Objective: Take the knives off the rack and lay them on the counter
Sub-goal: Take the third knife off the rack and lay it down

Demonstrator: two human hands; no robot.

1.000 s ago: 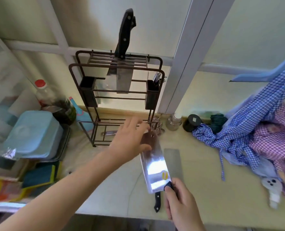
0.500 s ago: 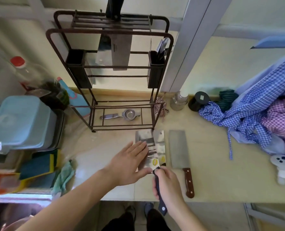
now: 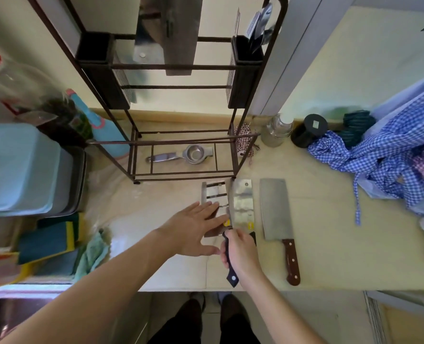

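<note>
Right hand [image 3: 242, 254] had lowered black-handled cleaver [image 3: 242, 203] to table [image 3: 330, 244], handle still gripped; left hand [image 3: 193, 229] open, flat, steadying blade; one knife [image 3: 178, 33] remained racked.

Two bare forearms reach in from the bottom edge, with no sleeves, watch, rings or gloves visible. The left hand [image 3: 193, 228] and right hand [image 3: 240, 254] are bare, with short nails. Below, between the arms, the person's legs [image 3: 206, 324] show in dark trousers; whatever is worn on the feet is too dim to tell.
</note>
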